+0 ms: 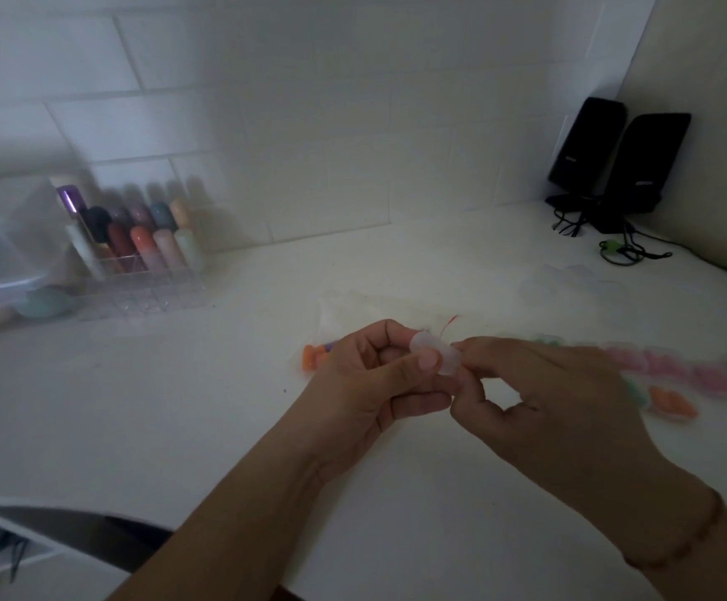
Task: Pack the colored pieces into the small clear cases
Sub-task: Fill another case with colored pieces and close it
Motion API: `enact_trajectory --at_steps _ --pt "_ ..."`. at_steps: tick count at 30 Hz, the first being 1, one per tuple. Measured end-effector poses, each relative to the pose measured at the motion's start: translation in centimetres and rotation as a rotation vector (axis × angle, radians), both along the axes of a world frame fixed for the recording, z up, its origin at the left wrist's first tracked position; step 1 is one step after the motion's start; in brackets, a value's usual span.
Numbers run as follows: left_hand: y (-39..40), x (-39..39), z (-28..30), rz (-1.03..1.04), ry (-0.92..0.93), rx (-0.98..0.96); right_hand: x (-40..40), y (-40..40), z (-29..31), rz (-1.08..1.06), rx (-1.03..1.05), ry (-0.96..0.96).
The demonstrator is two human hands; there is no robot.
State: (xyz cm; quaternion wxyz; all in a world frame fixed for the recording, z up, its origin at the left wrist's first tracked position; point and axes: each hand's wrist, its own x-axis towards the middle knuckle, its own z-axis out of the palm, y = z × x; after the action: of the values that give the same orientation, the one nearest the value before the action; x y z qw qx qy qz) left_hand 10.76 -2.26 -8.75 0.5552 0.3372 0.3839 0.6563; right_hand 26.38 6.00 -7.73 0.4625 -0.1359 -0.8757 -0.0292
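Both hands meet above the white counter: the left hand pinches a small round clear plastic case between thumb and fingers, and the right hand grips its right edge. Blurred pink, green and orange filled cases lie to the right; an orange piece lies just left.

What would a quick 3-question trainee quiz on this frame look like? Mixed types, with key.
1. True or false: both hands touch the small clear case.
2. Multiple choice: the two black speakers stand A) far right corner, B) beside the organizer of colored bottles, C) at the table's near edge.
3. Fill in: orange pieces lie just past the ___ hand.

Key: 1 true, left hand and right hand both pinch it; 2 A; 3 left.
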Motion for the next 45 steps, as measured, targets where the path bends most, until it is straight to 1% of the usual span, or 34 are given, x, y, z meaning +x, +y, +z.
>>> enact_trajectory --at_steps 3,6,8,10,11,13,15,17,19,21,23,25,27,30,32,35,38,41,43,45 --pt "0.0 0.0 0.1 0.001 0.019 0.006 -0.1 -0.3 0.2 0.014 -0.095 0.027" --pt "-0.1 0.1 0.1 -0.03 0.05 0.03 0.3 -0.5 1.1 0.026 -0.32 0.062" --pt "-0.3 0.3 0.1 -0.103 0.14 0.014 0.3 -0.5 1.6 0.035 -0.452 0.058" --pt "-0.5 0.6 0.0 -0.228 0.222 0.032 0.2 -0.5 1.7 0.085 -0.507 0.019" --pt "-0.6 0.8 0.0 -0.277 0.23 0.044 0.1 -0.5 1.8 0.127 -0.518 0.003" --pt "-0.6 0.5 0.0 -0.319 0.181 0.069 0.2 -0.5 1.9 0.213 -0.555 0.041" --pt "-0.6 -0.4 0.0 -0.315 0.079 0.091 0.4 -0.2 1.9 0.271 -0.609 0.162" --pt "-0.7 -1.6 0.3 -0.259 -0.02 0.098 0.7 0.1 1.9 0.257 -0.642 0.258" --pt "-0.7 -2.9 1.0 -0.127 -0.128 0.085 0.8 0.8 1.5 0.169 -0.646 0.273" --pt "-0.7 -4.5 1.7 0.041 -0.218 0.038 0.8 1.7 1.0 0.039 -0.619 0.179" --pt "-0.6 -6.1 2.4 0.195 -0.215 -0.008 0.8 2.5 0.5 -0.051 -0.627 0.029" --pt "-0.7 -7.6 2.7 0.336 -0.145 -0.047 0.8 3.0 0.1 -0.103 -0.652 -0.128" --pt "-0.8 -8.9 2.4 0.464 0.029 -0.104 0.7 3.1 -0.3 -0.127 -0.667 -0.229" --pt "-1.0 -9.8 0.9 0.604 0.374 -0.23 0.3 3.0 -0.2 -0.101 -0.713 -0.276" --pt "-0.9 -9.6 0.0 0.643 0.512 -0.255 0.0 2.9 -0.2 -0.095 -0.728 -0.284" --pt "-0.8 -9.3 -0.4 0.68 0.576 -0.241 -0.3 2.9 -0.3 -0.112 -0.73 -0.271" --pt "-0.7 -9.1 -0.4 0.698 0.568 -0.249 -0.5 2.6 -0.4 -0.123 -0.736 -0.282" --pt "-0.7 -8.6 -0.5 0.689 0.569 -0.269 -0.8 2.3 -0.4 -0.087 -0.737 -0.28" --pt "-0.7 -8.2 -0.4 0.682 0.569 -0.271 -1.0 2.3 -0.7 -0.087 -0.712 -0.293" --pt "-0.7 -8.1 -0.5 0.682 0.626 -0.269 -1.4 2.2 -1.1 -0.108 -0.654 -0.346"
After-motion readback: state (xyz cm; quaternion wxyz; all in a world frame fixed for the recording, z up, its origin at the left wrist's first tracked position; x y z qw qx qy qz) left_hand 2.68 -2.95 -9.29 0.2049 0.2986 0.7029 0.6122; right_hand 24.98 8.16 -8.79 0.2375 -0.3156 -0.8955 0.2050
